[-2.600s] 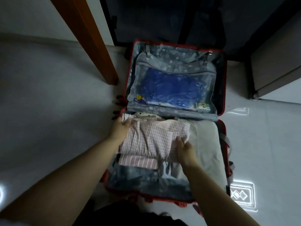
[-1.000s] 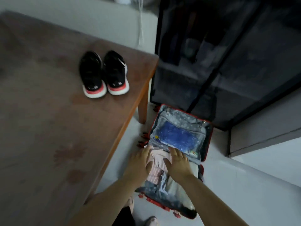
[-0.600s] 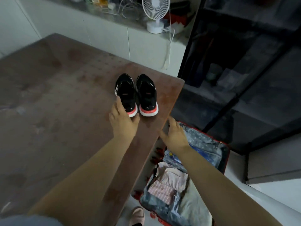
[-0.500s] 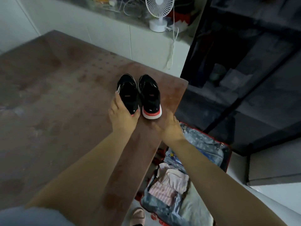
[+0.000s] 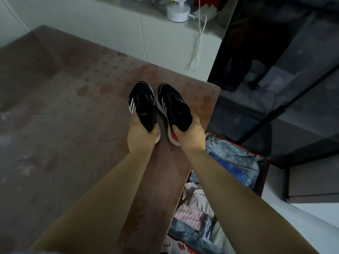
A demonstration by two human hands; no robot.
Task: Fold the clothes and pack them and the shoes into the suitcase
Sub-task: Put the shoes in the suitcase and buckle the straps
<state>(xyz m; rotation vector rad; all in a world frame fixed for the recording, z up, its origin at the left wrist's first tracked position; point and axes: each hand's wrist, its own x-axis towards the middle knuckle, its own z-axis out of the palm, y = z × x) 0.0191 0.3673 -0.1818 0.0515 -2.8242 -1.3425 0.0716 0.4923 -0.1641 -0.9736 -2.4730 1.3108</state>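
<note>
Two black sneakers with white stripes and red-white soles stand side by side near the right edge of the brown table (image 5: pixel 73 125). My left hand (image 5: pixel 141 136) grips the heel of the left shoe (image 5: pixel 142 105). My right hand (image 5: pixel 189 134) grips the heel of the right shoe (image 5: pixel 172 105). Below the table's right edge, on the floor, the red suitcase (image 5: pixel 264 173) lies open. Folded pink checked and striped clothes (image 5: pixel 194 208) lie in its near half, partly hidden by my right forearm.
A white desk fan (image 5: pixel 178 10) with a hanging cord stands on the counter behind the table. A dark glass-fronted cabinet (image 5: pixel 275 70) rises to the right. A low grey block (image 5: pixel 311 182) sits on the pale floor beside the suitcase.
My hands left the clothes in the suitcase and rose to the table. Half a second ago they were just reaching the shoes' heels; now each hand grips a shoe.
</note>
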